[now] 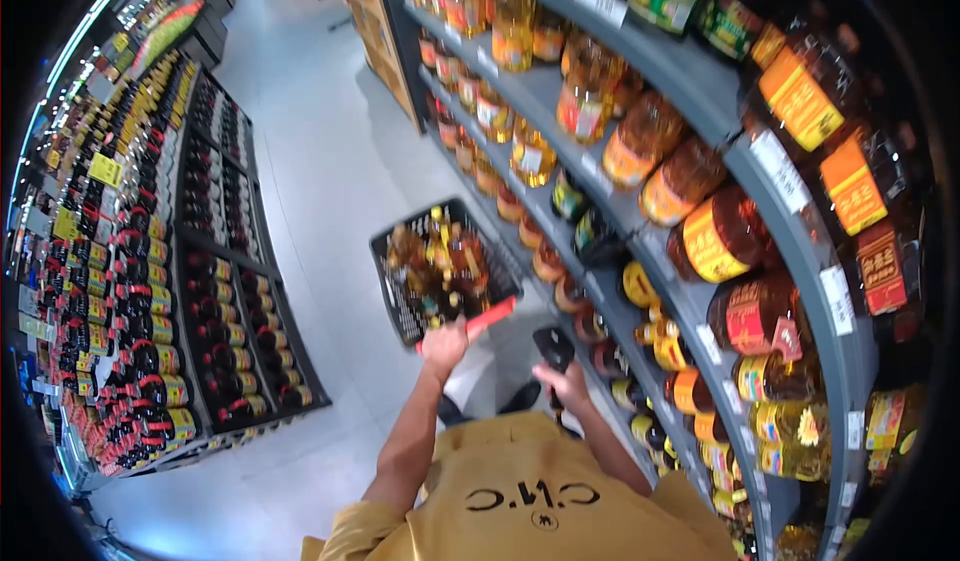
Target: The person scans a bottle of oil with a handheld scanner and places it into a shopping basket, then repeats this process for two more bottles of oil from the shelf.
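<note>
My left hand [446, 345] is wrapped round the red handle [492, 315] of a dark shopping cart [390, 273]. Bottles [440, 261] of amber and dark liquid fill the cart's basket, several with yellow or gold showing. Beside the handle, my right hand [568, 385] is closed on a black handheld device [553, 345] with a rounded, flat top. Its exact kind I cannot tell.
Along my right side runs a grey shelf unit [690, 91] stocked with oil bottles [645, 141] and price tags. On the left stands a display rack [225, 231] of dark sauce bottles [150, 341]. A pale floor aisle [300, 131] leads ahead to a wooden shelf [385, 36].
</note>
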### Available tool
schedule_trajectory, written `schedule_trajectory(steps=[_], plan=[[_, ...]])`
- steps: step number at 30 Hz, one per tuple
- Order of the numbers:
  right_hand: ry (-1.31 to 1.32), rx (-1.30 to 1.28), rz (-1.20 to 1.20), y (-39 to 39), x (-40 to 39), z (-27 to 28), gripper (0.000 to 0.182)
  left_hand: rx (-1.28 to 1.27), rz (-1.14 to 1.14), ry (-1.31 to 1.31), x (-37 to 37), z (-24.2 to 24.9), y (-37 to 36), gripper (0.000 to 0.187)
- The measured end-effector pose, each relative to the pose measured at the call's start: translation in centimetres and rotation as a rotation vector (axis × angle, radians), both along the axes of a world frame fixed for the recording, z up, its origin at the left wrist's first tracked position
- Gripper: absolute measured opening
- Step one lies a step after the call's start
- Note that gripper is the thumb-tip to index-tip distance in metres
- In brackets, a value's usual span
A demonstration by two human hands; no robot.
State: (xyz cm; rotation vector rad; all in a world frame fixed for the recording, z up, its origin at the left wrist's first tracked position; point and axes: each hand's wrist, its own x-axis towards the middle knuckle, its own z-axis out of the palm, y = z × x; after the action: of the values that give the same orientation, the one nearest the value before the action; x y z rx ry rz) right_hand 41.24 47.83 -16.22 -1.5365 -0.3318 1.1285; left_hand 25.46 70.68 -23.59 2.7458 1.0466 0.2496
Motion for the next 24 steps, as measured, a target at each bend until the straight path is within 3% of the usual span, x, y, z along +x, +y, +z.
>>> schedule_trajectory(steps=[10, 13, 14, 24], plan=[[0.071, -0.028, 0.054, -1.0, 2.0, -1.1, 0.020, -0.168, 0.071, 0.208, 2.2, 1.7, 2.7, 0.064], [0.107, -0.076, 0.049, -0.8, 2.8, -1.3, 0.022, -0.148, 0.079, 0.208, 2.4, 1.2, 3.5, 0.064], [0.114, -0.099, 0.059, -0.8, 3.0, -1.3, 0.024, -0.078, 0.066, 0.098, 2.2, -0.1, 3.9, 0.062], [0.118, -0.047, 0.043, 1.5, 2.9, 0.1, 0.027, -0.197, 0.123, 0.133, 3.5, 2.4, 4.9, 0.065]])
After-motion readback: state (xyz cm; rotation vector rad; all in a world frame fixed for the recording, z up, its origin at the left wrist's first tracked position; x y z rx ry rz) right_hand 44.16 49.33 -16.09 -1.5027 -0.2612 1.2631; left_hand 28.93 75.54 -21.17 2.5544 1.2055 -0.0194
